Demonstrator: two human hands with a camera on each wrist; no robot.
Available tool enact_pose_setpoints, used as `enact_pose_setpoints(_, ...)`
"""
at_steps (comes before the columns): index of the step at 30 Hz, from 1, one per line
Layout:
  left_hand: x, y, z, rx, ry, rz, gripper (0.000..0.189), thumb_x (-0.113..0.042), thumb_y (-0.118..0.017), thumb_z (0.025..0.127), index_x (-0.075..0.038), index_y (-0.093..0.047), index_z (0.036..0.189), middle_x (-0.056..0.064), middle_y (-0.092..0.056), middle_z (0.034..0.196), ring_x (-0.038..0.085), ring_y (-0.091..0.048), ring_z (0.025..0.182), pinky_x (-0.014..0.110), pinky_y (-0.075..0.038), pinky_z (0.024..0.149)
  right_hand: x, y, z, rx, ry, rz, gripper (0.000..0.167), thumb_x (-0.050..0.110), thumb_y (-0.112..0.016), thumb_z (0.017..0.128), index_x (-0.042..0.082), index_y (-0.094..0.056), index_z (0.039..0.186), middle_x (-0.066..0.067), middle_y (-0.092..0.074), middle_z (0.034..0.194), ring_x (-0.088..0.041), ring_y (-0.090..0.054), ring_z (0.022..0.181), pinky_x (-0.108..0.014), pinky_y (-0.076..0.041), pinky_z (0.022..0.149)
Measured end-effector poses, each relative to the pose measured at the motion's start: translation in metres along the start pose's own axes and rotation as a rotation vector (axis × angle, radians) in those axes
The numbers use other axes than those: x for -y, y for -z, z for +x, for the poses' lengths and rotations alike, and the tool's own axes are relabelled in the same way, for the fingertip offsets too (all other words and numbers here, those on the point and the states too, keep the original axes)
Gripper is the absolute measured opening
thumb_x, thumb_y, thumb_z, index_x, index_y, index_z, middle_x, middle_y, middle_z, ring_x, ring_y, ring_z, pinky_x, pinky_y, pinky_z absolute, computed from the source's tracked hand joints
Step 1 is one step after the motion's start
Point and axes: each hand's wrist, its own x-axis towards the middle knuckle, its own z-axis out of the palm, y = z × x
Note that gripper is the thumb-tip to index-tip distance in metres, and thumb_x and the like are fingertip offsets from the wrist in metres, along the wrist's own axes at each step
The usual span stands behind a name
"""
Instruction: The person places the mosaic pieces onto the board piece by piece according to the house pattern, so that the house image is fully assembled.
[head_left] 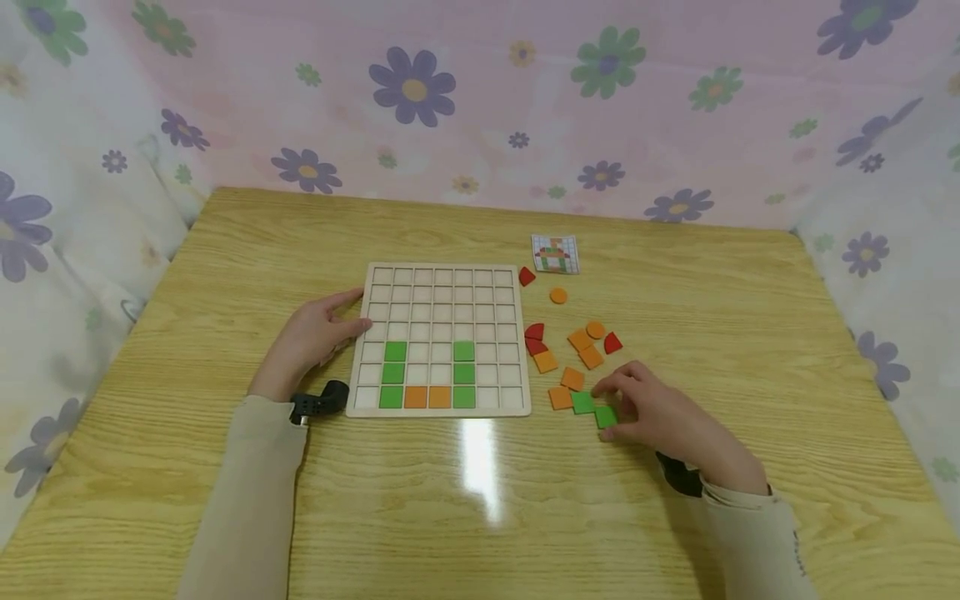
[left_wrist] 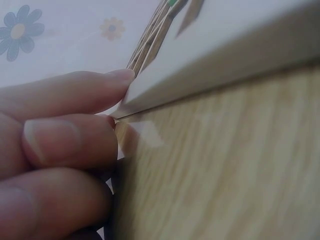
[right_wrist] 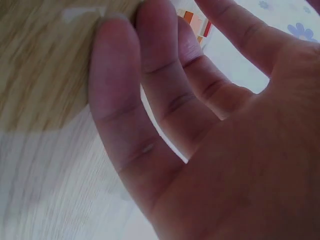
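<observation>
My left hand (head_left: 311, 337) is at the left side of a wooden grid board (head_left: 442, 413), its thumb over the rim and index finger along the edge. In the left wrist view, its fingertips (left_wrist: 122, 75) touch the board's side (left_wrist: 210, 70). My right hand (head_left: 660, 412) is low over the table, with thumb and index finger apart around a green square tile (head_left: 605, 417). A second green tile (head_left: 582, 403) lies beside it, near the index fingertip. In the right wrist view the other fingers (right_wrist: 160, 65) are loosely bent; no tile shows between them.
On the board, green tiles (head_left: 464, 373) form two columns, with orange tiles (head_left: 440, 397) between them at the bottom. Several orange squares (head_left: 591, 357), orange discs (head_left: 558, 296) and red quarter-circles (head_left: 612, 342) lie right of the board. A printed pattern card (head_left: 556, 255) lies behind them.
</observation>
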Motion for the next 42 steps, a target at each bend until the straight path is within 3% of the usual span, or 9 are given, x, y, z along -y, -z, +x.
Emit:
enact_pose_setpoints(7,0.003,0.0,0.0,0.001,0.001,-0.003,0.069,-0.053,-0.06,0.078,-0.034,-0.033,0.138,-0.002,-0.041,0.052,0.012,-0.034,0.034,0.031,-0.035,0.034,0.0,-0.003,0.0,-0.021,0.024,0.001,0.03,0.02,-0.073,0.074,0.018,-0.058,0.1,0.002,-0.04,0.098,-0.013,-0.041,0.075,-0.022,-0.039,0.059)
enact_pose_setpoints(13,0.001,0.0,-0.003,0.004,-0.007,-0.035,0.068,-0.051,-0.061,0.078,-0.034,-0.033,0.138,-0.001,-0.044,0.054,0.012,-0.033,0.035,0.031,-0.034,0.035,-0.001,-0.002,-0.001,-0.043,0.014,0.002,0.026,0.019,-0.074,0.074,0.019,-0.058,0.094,0.004,-0.042,0.094,-0.01,-0.042,0.072,-0.022,-0.039,0.058)
enact_pose_setpoints(20,0.0,0.001,-0.004,0.004,-0.009,-0.045,0.067,-0.05,-0.061,0.079,-0.033,-0.033,0.138,-0.001,-0.045,0.054,0.011,-0.032,0.035,0.03,-0.033,0.035,-0.002,0.0,-0.001,-0.031,-0.042,0.078,0.026,0.018,-0.071,0.076,0.018,-0.054,0.095,0.005,-0.049,0.087,-0.012,-0.045,0.072,-0.025,-0.041,0.06)
enact_pose_setpoints(30,-0.001,0.003,-0.004,0.0,0.01,-0.035,0.068,-0.05,-0.061,0.079,-0.033,-0.033,0.138,0.0,-0.046,0.059,0.011,-0.033,0.037,0.029,-0.033,0.036,-0.01,0.0,0.005,-0.05,-0.013,0.143,0.018,0.019,-0.062,0.085,0.024,-0.057,0.102,0.01,-0.057,0.099,-0.009,-0.053,0.09,-0.033,-0.044,0.078)
enact_pose_setpoints(35,0.0,0.002,-0.005,-0.003,0.003,-0.043,0.067,-0.05,-0.062,0.078,-0.034,-0.034,0.137,0.0,-0.047,0.057,0.011,-0.032,0.036,0.029,-0.033,0.035,-0.012,-0.001,0.007,-0.072,0.013,0.139,0.017,0.026,-0.06,0.086,0.026,-0.059,0.103,0.009,-0.058,0.101,-0.01,-0.054,0.089,-0.034,-0.045,0.077)
enact_pose_setpoints(39,0.0,0.001,-0.003,0.0,-0.008,-0.035,0.067,-0.05,-0.061,0.078,-0.034,-0.034,0.137,-0.001,-0.045,0.053,0.011,-0.031,0.035,0.029,-0.032,0.034,-0.011,0.001,0.008,-0.081,-0.014,0.133,0.019,0.032,-0.06,0.085,0.029,-0.059,0.104,0.008,-0.058,0.101,-0.011,-0.054,0.087,-0.034,-0.044,0.076)
enact_pose_setpoints(42,0.0,0.0,-0.002,0.002,-0.018,-0.02,0.067,-0.051,-0.061,0.079,-0.033,-0.034,0.137,-0.002,-0.044,0.051,0.011,-0.033,0.035,0.029,-0.033,0.035,-0.009,0.003,0.01,-0.087,-0.01,0.105,0.023,0.036,-0.06,0.084,0.028,-0.058,0.105,0.007,-0.057,0.093,-0.011,-0.052,0.08,-0.032,-0.044,0.07)
